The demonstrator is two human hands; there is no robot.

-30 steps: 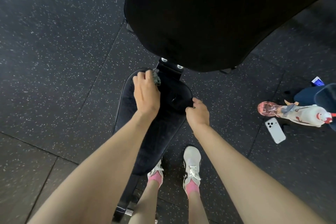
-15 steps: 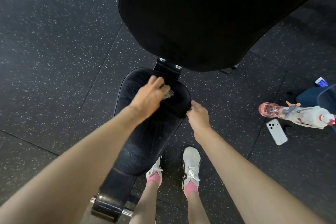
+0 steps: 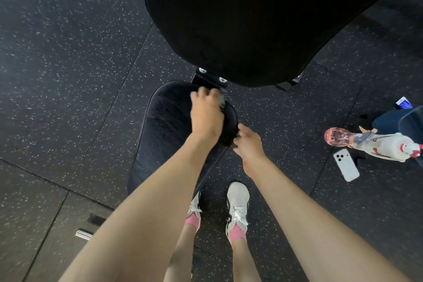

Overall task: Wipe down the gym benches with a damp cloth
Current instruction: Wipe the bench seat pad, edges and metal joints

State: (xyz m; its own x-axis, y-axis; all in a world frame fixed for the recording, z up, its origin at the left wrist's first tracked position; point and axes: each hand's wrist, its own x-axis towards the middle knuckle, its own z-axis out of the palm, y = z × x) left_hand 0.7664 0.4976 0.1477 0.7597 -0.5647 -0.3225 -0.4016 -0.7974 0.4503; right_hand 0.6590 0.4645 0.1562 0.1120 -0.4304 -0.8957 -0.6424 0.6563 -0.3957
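Note:
The black padded seat (image 3: pixel 164 121) of a gym bench lies below me, with wet streaks on its left half. Its tall black backrest (image 3: pixel 251 18) rises just behind. My left hand (image 3: pixel 206 114) presses a small grey cloth (image 3: pixel 221 101) onto the far right corner of the seat, fingers curled over it; only an edge of the cloth shows. My right hand (image 3: pixel 248 142) grips the seat's right edge, fingers curled under the rim.
Speckled black rubber floor surrounds the bench. To the right lie a white phone (image 3: pixel 346 164), a pink-capped bottle (image 3: pixel 370 144) and a dark bag (image 3: pixel 402 121). My white shoes (image 3: pixel 238 204) stand beside the seat. A metal bar end (image 3: pixel 84 234) shows lower left.
My left hand has slid the cloth from the seat's middle back up to its far right corner by the bracket. My right hand stays on the seat's right edge.

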